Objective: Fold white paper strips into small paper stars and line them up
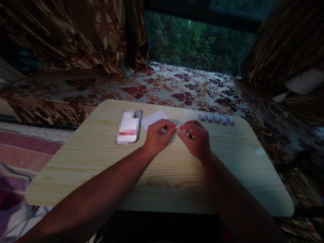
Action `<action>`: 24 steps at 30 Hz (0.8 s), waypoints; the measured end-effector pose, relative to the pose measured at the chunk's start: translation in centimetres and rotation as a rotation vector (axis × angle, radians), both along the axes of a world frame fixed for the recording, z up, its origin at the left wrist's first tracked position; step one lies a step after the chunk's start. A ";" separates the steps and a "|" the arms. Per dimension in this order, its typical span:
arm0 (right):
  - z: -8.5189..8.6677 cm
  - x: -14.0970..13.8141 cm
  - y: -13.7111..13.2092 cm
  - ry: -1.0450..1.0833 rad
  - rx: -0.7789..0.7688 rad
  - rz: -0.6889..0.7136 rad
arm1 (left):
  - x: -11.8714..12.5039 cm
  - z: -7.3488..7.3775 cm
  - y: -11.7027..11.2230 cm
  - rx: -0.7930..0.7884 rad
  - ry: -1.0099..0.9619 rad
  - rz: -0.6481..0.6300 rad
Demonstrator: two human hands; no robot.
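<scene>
Between my two hands is a small piece of white folded paper [179, 126], held just above the table. My left hand [159, 134] pinches its left side between thumb and fingertips. On the other side, the thumb and forefinger of my right hand [195, 136] are closed on the same paper; the fingers hide part of it. Flat white paper [154, 118] lies behind my left hand, partly covered by it. A row of several small folded paper pieces [217, 118] sits near the table's far right edge.
A pixelated white object with a red band [128, 127], phone-like in shape, lies left of my hands on the light wooden table [167, 184]. A whitish scrap [259, 151] is at the right edge. Beyond are a floral-covered ledge [182, 84], patterned curtains [108, 33] and a window.
</scene>
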State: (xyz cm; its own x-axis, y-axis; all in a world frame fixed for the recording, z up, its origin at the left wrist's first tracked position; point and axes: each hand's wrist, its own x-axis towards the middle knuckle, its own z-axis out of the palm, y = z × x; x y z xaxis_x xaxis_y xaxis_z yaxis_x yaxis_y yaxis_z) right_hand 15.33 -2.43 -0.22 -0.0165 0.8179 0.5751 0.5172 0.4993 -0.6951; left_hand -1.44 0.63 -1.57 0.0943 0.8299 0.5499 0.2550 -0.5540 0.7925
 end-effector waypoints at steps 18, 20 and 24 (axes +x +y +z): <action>0.3 -0.1 -0.1 -0.091 0.060 0.035 | -0.4 0.2 -0.1 0.169 0.125 -0.053; 0.3 -0.1 -0.2 -0.100 0.047 0.036 | -0.4 0.3 -0.2 0.158 0.136 -0.050; 0.3 -0.1 -0.3 -0.117 0.038 0.026 | -0.3 0.4 -0.3 0.167 0.146 -0.054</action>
State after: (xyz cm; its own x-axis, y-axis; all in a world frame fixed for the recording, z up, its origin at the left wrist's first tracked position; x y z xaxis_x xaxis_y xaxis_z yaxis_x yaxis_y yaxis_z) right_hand 15.19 -2.70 0.09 -0.1062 0.7937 0.5989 0.5803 0.5386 -0.6109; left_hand -1.75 0.32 -1.20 0.2242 0.7204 0.6563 0.3267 -0.6900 0.6458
